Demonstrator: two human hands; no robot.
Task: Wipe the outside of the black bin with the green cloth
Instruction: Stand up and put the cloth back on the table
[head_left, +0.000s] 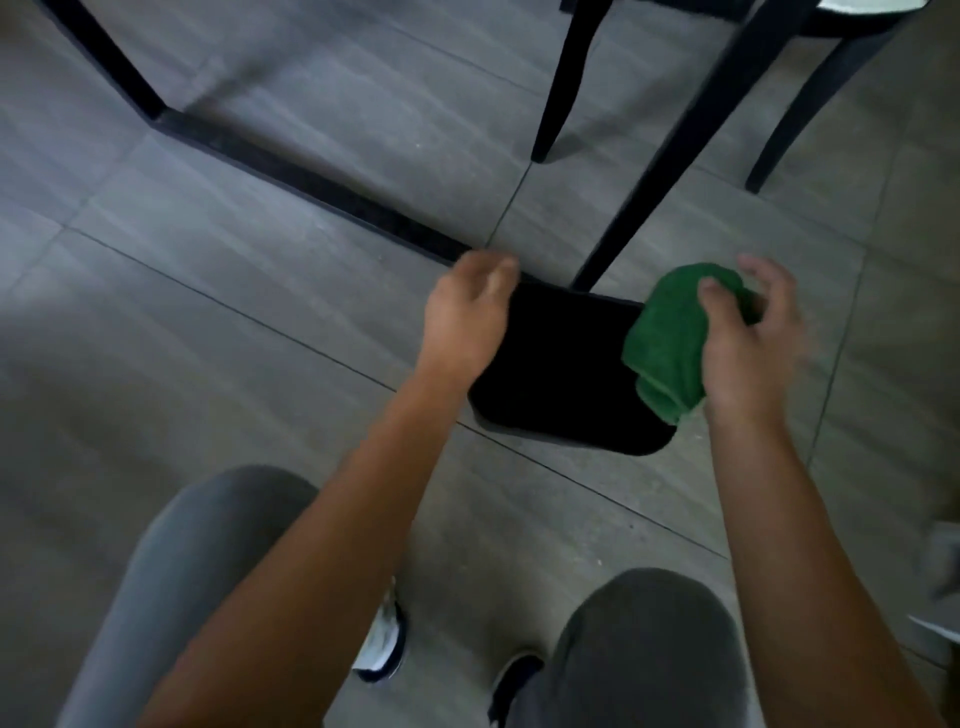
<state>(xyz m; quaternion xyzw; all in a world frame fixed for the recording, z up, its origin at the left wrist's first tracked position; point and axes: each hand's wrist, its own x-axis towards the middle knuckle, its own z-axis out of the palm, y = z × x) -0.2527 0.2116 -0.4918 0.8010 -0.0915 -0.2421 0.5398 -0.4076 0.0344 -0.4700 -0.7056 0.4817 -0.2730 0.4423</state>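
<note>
The black bin (561, 374) stands on the grey tiled floor (260, 322) directly between the two hands, seen from above so that only its dark mouth and rim show. The left hand (467, 312) sits at the bin's far-left corner with its fingers curled over the rim, apparently steadying it, though blur hides whether they actually clamp the edge. The right hand (748, 338) holds the green cloth (670, 343) bunched into a wad, thumb on top and the other fingers curled round its far side; the cloth hangs just inside that hand, over the bin's right rim. Whether it presses on the outer wall or only hovers at the edge cannot be told. The bin's sides are hidden from this angle, so no wiped surface is visible. I judge the wiping to be starting or under way on the right side, with the remaining outer faces probably still to do.
</note>
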